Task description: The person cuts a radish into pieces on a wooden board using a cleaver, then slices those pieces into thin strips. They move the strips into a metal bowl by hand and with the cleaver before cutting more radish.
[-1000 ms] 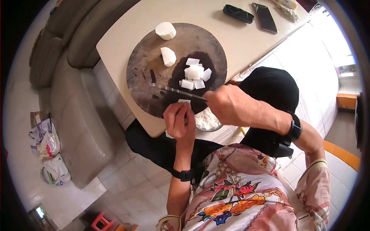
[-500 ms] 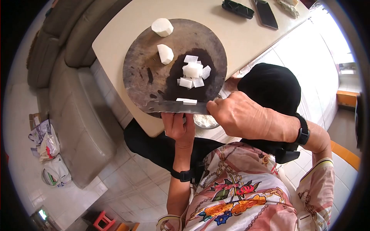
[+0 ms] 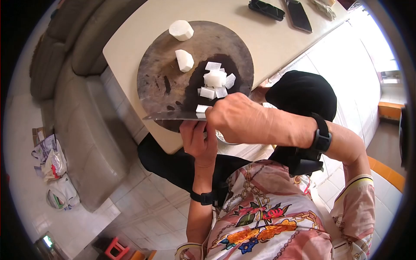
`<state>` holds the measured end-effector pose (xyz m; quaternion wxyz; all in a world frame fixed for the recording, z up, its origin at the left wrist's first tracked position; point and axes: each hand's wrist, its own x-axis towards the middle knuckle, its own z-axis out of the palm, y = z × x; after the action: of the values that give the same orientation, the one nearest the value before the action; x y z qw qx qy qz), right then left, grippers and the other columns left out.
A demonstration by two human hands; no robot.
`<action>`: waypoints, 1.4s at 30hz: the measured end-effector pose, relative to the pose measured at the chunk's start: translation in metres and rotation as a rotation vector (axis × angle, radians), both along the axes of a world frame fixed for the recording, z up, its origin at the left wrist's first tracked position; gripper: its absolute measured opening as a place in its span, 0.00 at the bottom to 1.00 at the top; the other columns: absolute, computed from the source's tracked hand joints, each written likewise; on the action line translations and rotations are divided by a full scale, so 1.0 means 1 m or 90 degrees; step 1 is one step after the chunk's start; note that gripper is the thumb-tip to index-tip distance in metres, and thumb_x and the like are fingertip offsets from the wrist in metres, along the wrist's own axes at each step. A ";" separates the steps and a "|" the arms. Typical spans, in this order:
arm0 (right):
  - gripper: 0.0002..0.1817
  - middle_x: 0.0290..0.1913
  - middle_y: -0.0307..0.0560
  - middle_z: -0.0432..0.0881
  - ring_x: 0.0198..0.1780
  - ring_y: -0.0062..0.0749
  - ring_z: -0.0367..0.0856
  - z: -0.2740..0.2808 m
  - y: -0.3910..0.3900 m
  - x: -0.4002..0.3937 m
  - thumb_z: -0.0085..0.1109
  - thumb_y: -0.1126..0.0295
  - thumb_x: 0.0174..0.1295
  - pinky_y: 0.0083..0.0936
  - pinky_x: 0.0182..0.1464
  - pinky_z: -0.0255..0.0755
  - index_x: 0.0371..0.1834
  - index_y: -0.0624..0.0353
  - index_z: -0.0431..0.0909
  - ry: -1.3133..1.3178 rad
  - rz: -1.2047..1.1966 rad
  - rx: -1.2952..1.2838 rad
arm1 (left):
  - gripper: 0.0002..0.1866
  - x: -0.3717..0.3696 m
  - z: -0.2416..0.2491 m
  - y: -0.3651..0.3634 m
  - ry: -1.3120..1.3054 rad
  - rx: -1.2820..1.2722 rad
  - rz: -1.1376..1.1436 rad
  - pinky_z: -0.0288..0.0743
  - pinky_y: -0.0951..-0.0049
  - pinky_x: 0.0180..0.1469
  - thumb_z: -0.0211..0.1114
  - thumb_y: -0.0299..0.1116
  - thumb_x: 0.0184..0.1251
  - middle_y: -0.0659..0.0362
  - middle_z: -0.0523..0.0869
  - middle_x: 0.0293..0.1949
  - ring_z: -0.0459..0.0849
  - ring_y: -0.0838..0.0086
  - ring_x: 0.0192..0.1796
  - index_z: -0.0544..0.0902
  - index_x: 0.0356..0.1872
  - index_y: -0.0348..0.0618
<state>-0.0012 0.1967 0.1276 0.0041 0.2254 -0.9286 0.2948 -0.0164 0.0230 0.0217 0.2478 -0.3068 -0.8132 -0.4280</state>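
Observation:
My right hand is wrapped round the handle end of a wide-bladed knife, which points left across the near edge of a round wooden board. Just under the blade, my left hand has its fingers bent together; the blade hides their tips and anything they press on. A thin white slice lies against the blade's far side. Farther up, several white slices are heaped on a wet dark patch. Two larger white chunks, one half-round and one thicker, rest at the upper left.
The board stands on a cream table. A black case and a phone lie at its far side. A partly hidden bowl is below my right hand. A grey sofa stands at left, bags beyond it.
My right hand and the knife have moved left, and the blade now reaches past the board's left edge. The thin slice by the blade has shifted slightly up and left.

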 end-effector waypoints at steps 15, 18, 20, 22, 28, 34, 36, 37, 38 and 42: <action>0.08 0.21 0.66 0.74 0.28 0.60 0.78 0.005 0.042 0.008 0.54 0.76 0.59 0.41 0.32 0.72 0.28 0.74 0.74 -0.145 -0.123 -0.231 | 0.14 -0.001 0.022 0.001 0.007 -0.026 0.025 0.79 0.64 0.49 0.71 0.15 0.51 0.53 0.84 0.44 0.82 0.60 0.48 0.84 0.41 0.34; 0.08 0.22 0.67 0.75 0.28 0.61 0.78 0.011 0.044 0.006 0.52 0.76 0.57 0.41 0.32 0.72 0.30 0.75 0.74 -0.205 -0.141 -0.268 | 0.13 -0.011 0.041 -0.002 -0.034 -0.081 -0.005 0.78 0.64 0.49 0.70 0.16 0.51 0.53 0.84 0.44 0.82 0.59 0.47 0.84 0.40 0.34; 0.08 0.22 0.68 0.75 0.28 0.61 0.78 0.012 0.042 0.003 0.52 0.76 0.57 0.41 0.32 0.72 0.31 0.75 0.74 -0.205 -0.145 -0.283 | 0.12 -0.022 0.050 -0.005 -0.046 -0.178 -0.101 0.79 0.65 0.47 0.69 0.15 0.52 0.54 0.85 0.43 0.83 0.59 0.45 0.85 0.40 0.36; 0.09 0.23 0.69 0.75 0.28 0.60 0.78 0.015 0.039 0.000 0.53 0.75 0.56 0.42 0.31 0.70 0.30 0.76 0.74 -0.275 -0.195 -0.250 | 0.13 -0.030 0.054 -0.007 -0.057 -0.205 -0.133 0.79 0.65 0.46 0.68 0.15 0.53 0.54 0.85 0.42 0.83 0.59 0.44 0.86 0.40 0.37; 0.13 0.20 0.64 0.73 0.24 0.56 0.75 -0.003 0.034 0.004 0.56 0.71 0.61 0.41 0.30 0.69 0.26 0.74 0.73 -0.176 -0.157 -0.270 | 0.16 -0.038 0.060 -0.009 -0.115 -0.255 -0.193 0.77 0.63 0.46 0.68 0.15 0.49 0.55 0.83 0.43 0.82 0.60 0.43 0.86 0.40 0.40; 0.10 0.21 0.64 0.74 0.29 0.59 0.78 -0.009 0.036 0.012 0.55 0.73 0.62 0.41 0.32 0.71 0.29 0.72 0.75 -0.192 -0.130 -0.173 | 0.16 -0.022 0.064 -0.007 -0.093 -0.223 -0.109 0.79 0.65 0.45 0.69 0.15 0.50 0.54 0.83 0.43 0.83 0.60 0.44 0.86 0.42 0.39; 0.10 0.21 0.64 0.74 0.28 0.58 0.78 -0.007 0.037 0.015 0.55 0.73 0.62 0.41 0.32 0.71 0.30 0.72 0.76 -0.188 -0.123 -0.170 | 0.15 -0.015 0.054 -0.009 -0.070 -0.180 -0.060 0.79 0.66 0.45 0.70 0.15 0.51 0.53 0.84 0.43 0.84 0.61 0.44 0.86 0.42 0.38; 0.08 0.20 0.62 0.75 0.27 0.57 0.79 -0.007 0.037 0.017 0.56 0.74 0.61 0.41 0.31 0.72 0.33 0.71 0.77 -0.151 -0.117 -0.159 | 0.15 -0.010 0.047 -0.009 -0.035 -0.148 -0.046 0.79 0.66 0.46 0.71 0.15 0.50 0.53 0.84 0.43 0.84 0.61 0.45 0.86 0.41 0.36; 0.07 0.19 0.60 0.75 0.25 0.56 0.79 -0.006 0.036 0.019 0.56 0.75 0.60 0.41 0.29 0.72 0.36 0.70 0.79 -0.113 -0.110 -0.148 | 0.14 -0.008 0.042 -0.009 0.001 -0.116 -0.031 0.79 0.65 0.47 0.71 0.15 0.50 0.53 0.84 0.43 0.84 0.61 0.45 0.86 0.41 0.34; 0.03 0.15 0.55 0.75 0.21 0.53 0.79 -0.002 0.032 0.025 0.57 0.78 0.53 0.41 0.25 0.72 0.27 0.67 0.75 -0.058 -0.105 -0.089 | 0.12 -0.005 0.027 -0.006 0.024 -0.111 -0.044 0.79 0.64 0.47 0.70 0.15 0.52 0.53 0.84 0.43 0.83 0.58 0.45 0.86 0.40 0.32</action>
<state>0.0241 0.2285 0.1253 0.0022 0.1336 -0.9206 0.3671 -0.0216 0.0168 0.0491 0.2205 -0.3625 -0.8316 -0.3583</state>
